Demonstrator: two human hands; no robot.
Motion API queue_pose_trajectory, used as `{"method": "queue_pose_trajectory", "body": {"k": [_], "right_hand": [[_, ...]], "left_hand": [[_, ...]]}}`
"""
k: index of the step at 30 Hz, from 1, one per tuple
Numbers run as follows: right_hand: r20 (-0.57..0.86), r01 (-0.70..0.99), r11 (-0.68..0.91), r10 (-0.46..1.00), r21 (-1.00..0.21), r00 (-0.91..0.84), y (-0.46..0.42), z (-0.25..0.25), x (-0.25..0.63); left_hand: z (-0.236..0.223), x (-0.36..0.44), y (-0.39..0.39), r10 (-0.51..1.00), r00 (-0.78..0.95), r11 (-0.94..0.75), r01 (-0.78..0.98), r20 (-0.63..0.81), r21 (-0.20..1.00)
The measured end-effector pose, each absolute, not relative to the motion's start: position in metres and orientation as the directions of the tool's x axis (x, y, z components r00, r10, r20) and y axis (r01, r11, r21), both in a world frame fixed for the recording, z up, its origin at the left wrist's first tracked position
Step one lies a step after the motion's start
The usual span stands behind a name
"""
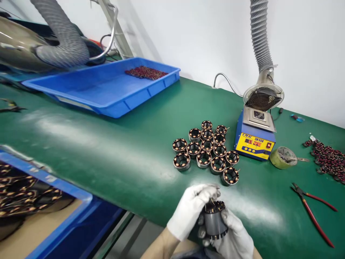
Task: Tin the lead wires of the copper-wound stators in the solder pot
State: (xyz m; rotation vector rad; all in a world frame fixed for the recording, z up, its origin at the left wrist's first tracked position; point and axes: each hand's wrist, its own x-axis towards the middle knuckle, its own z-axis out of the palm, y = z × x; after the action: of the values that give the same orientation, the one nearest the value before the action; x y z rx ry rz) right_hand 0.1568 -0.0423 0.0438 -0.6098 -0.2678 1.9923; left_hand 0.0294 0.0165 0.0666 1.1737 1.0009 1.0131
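My right hand [238,235], in a white glove, is wrapped round a dark grey cylindrical motor stator [215,223] with a toothed black rim at both ends. It is held upright, slightly tilted, near the table's front edge. My left hand [192,203], gloved as well, pinches a thin copper wire [212,201] that sticks up from the stator's top rim. The palm side of both hands is hidden. Just beyond my hands stand several finished-looking ring-shaped stators [204,159] in a close group, with copper windings showing on top.
A blue soldering pot [254,135] stands behind, under a fume hose [260,36]. Right of it are a small round tub [281,158], red-handled cutters [309,208] and a pile of dark red wound parts [330,158]. A blue tray [107,95] sits back left; a blue crate [78,208] is front left.
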Motion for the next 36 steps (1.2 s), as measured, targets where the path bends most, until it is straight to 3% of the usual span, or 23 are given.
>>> {"method": "queue_pose_trajectory", "body": {"k": [2, 7, 12, 14, 16, 19, 23, 25, 28, 30, 33, 36], "right_hand": [[-0.305, -0.752, -0.518, 0.854, -0.408, -0.422, -0.042, 0.043, 0.159], [-0.303, -0.796, -0.465, 0.880, -0.389, -0.366, -0.041, 0.040, 0.157], [-0.304, -0.776, -0.485, 0.871, -0.403, -0.387, -0.038, 0.044, 0.156], [-0.302, -0.767, -0.529, 0.846, -0.362, -0.440, -0.036, 0.047, 0.158], [-0.315, -0.772, -0.566, 0.818, -0.289, -0.481, -0.034, 0.051, 0.161], [-0.348, -0.816, -0.545, 0.815, -0.190, -0.463, -0.034, 0.054, 0.163], [-0.362, -0.805, -0.568, 0.797, -0.175, -0.484, -0.035, 0.051, 0.163], [-0.356, -0.751, -0.634, 0.756, -0.185, -0.550, -0.036, 0.048, 0.163], [-0.351, -0.704, -0.672, 0.732, -0.230, -0.584, -0.037, 0.048, 0.166], [-0.348, -0.701, -0.663, 0.743, -0.262, -0.572, -0.037, 0.049, 0.167], [-0.349, -0.679, -0.667, 0.743, -0.307, -0.572, -0.038, 0.050, 0.167], [-0.376, -0.704, -0.577, 0.813, -0.414, -0.445, -0.038, 0.051, 0.161]], "left_hand": [[0.067, 0.027, 0.021, 0.967, 0.195, 0.195, -0.142, -0.165, 0.970], [0.068, 0.038, 0.008, 0.913, 0.315, 0.282, -0.032, -0.258, 0.959], [0.062, 0.051, 0.006, 0.922, 0.091, 0.378, -0.420, -0.376, 0.825], [0.058, 0.043, 0.011, 0.927, -0.063, 0.276, -0.556, -0.370, 0.784], [0.055, 0.032, 0.014, 0.959, -0.107, 0.179, -0.494, -0.264, 0.851], [0.055, 0.022, 0.006, 0.970, 0.182, 0.199, -0.202, -0.163, 0.959], [0.069, 0.032, -0.006, 0.920, 0.354, 0.219, -0.111, -0.168, 0.969], [0.075, 0.039, -0.004, 0.925, 0.318, 0.251, -0.095, -0.209, 0.963], [0.076, 0.043, 0.007, 0.945, 0.115, 0.318, -0.101, -0.306, 0.943], [0.071, 0.042, 0.014, 0.942, -0.017, 0.324, -0.230, -0.336, 0.918], [0.069, 0.041, 0.014, 0.939, 0.045, 0.333, -0.368, -0.341, 0.868], [0.076, 0.043, 0.006, 0.914, 0.200, 0.389, -0.191, -0.352, 0.901]]}}
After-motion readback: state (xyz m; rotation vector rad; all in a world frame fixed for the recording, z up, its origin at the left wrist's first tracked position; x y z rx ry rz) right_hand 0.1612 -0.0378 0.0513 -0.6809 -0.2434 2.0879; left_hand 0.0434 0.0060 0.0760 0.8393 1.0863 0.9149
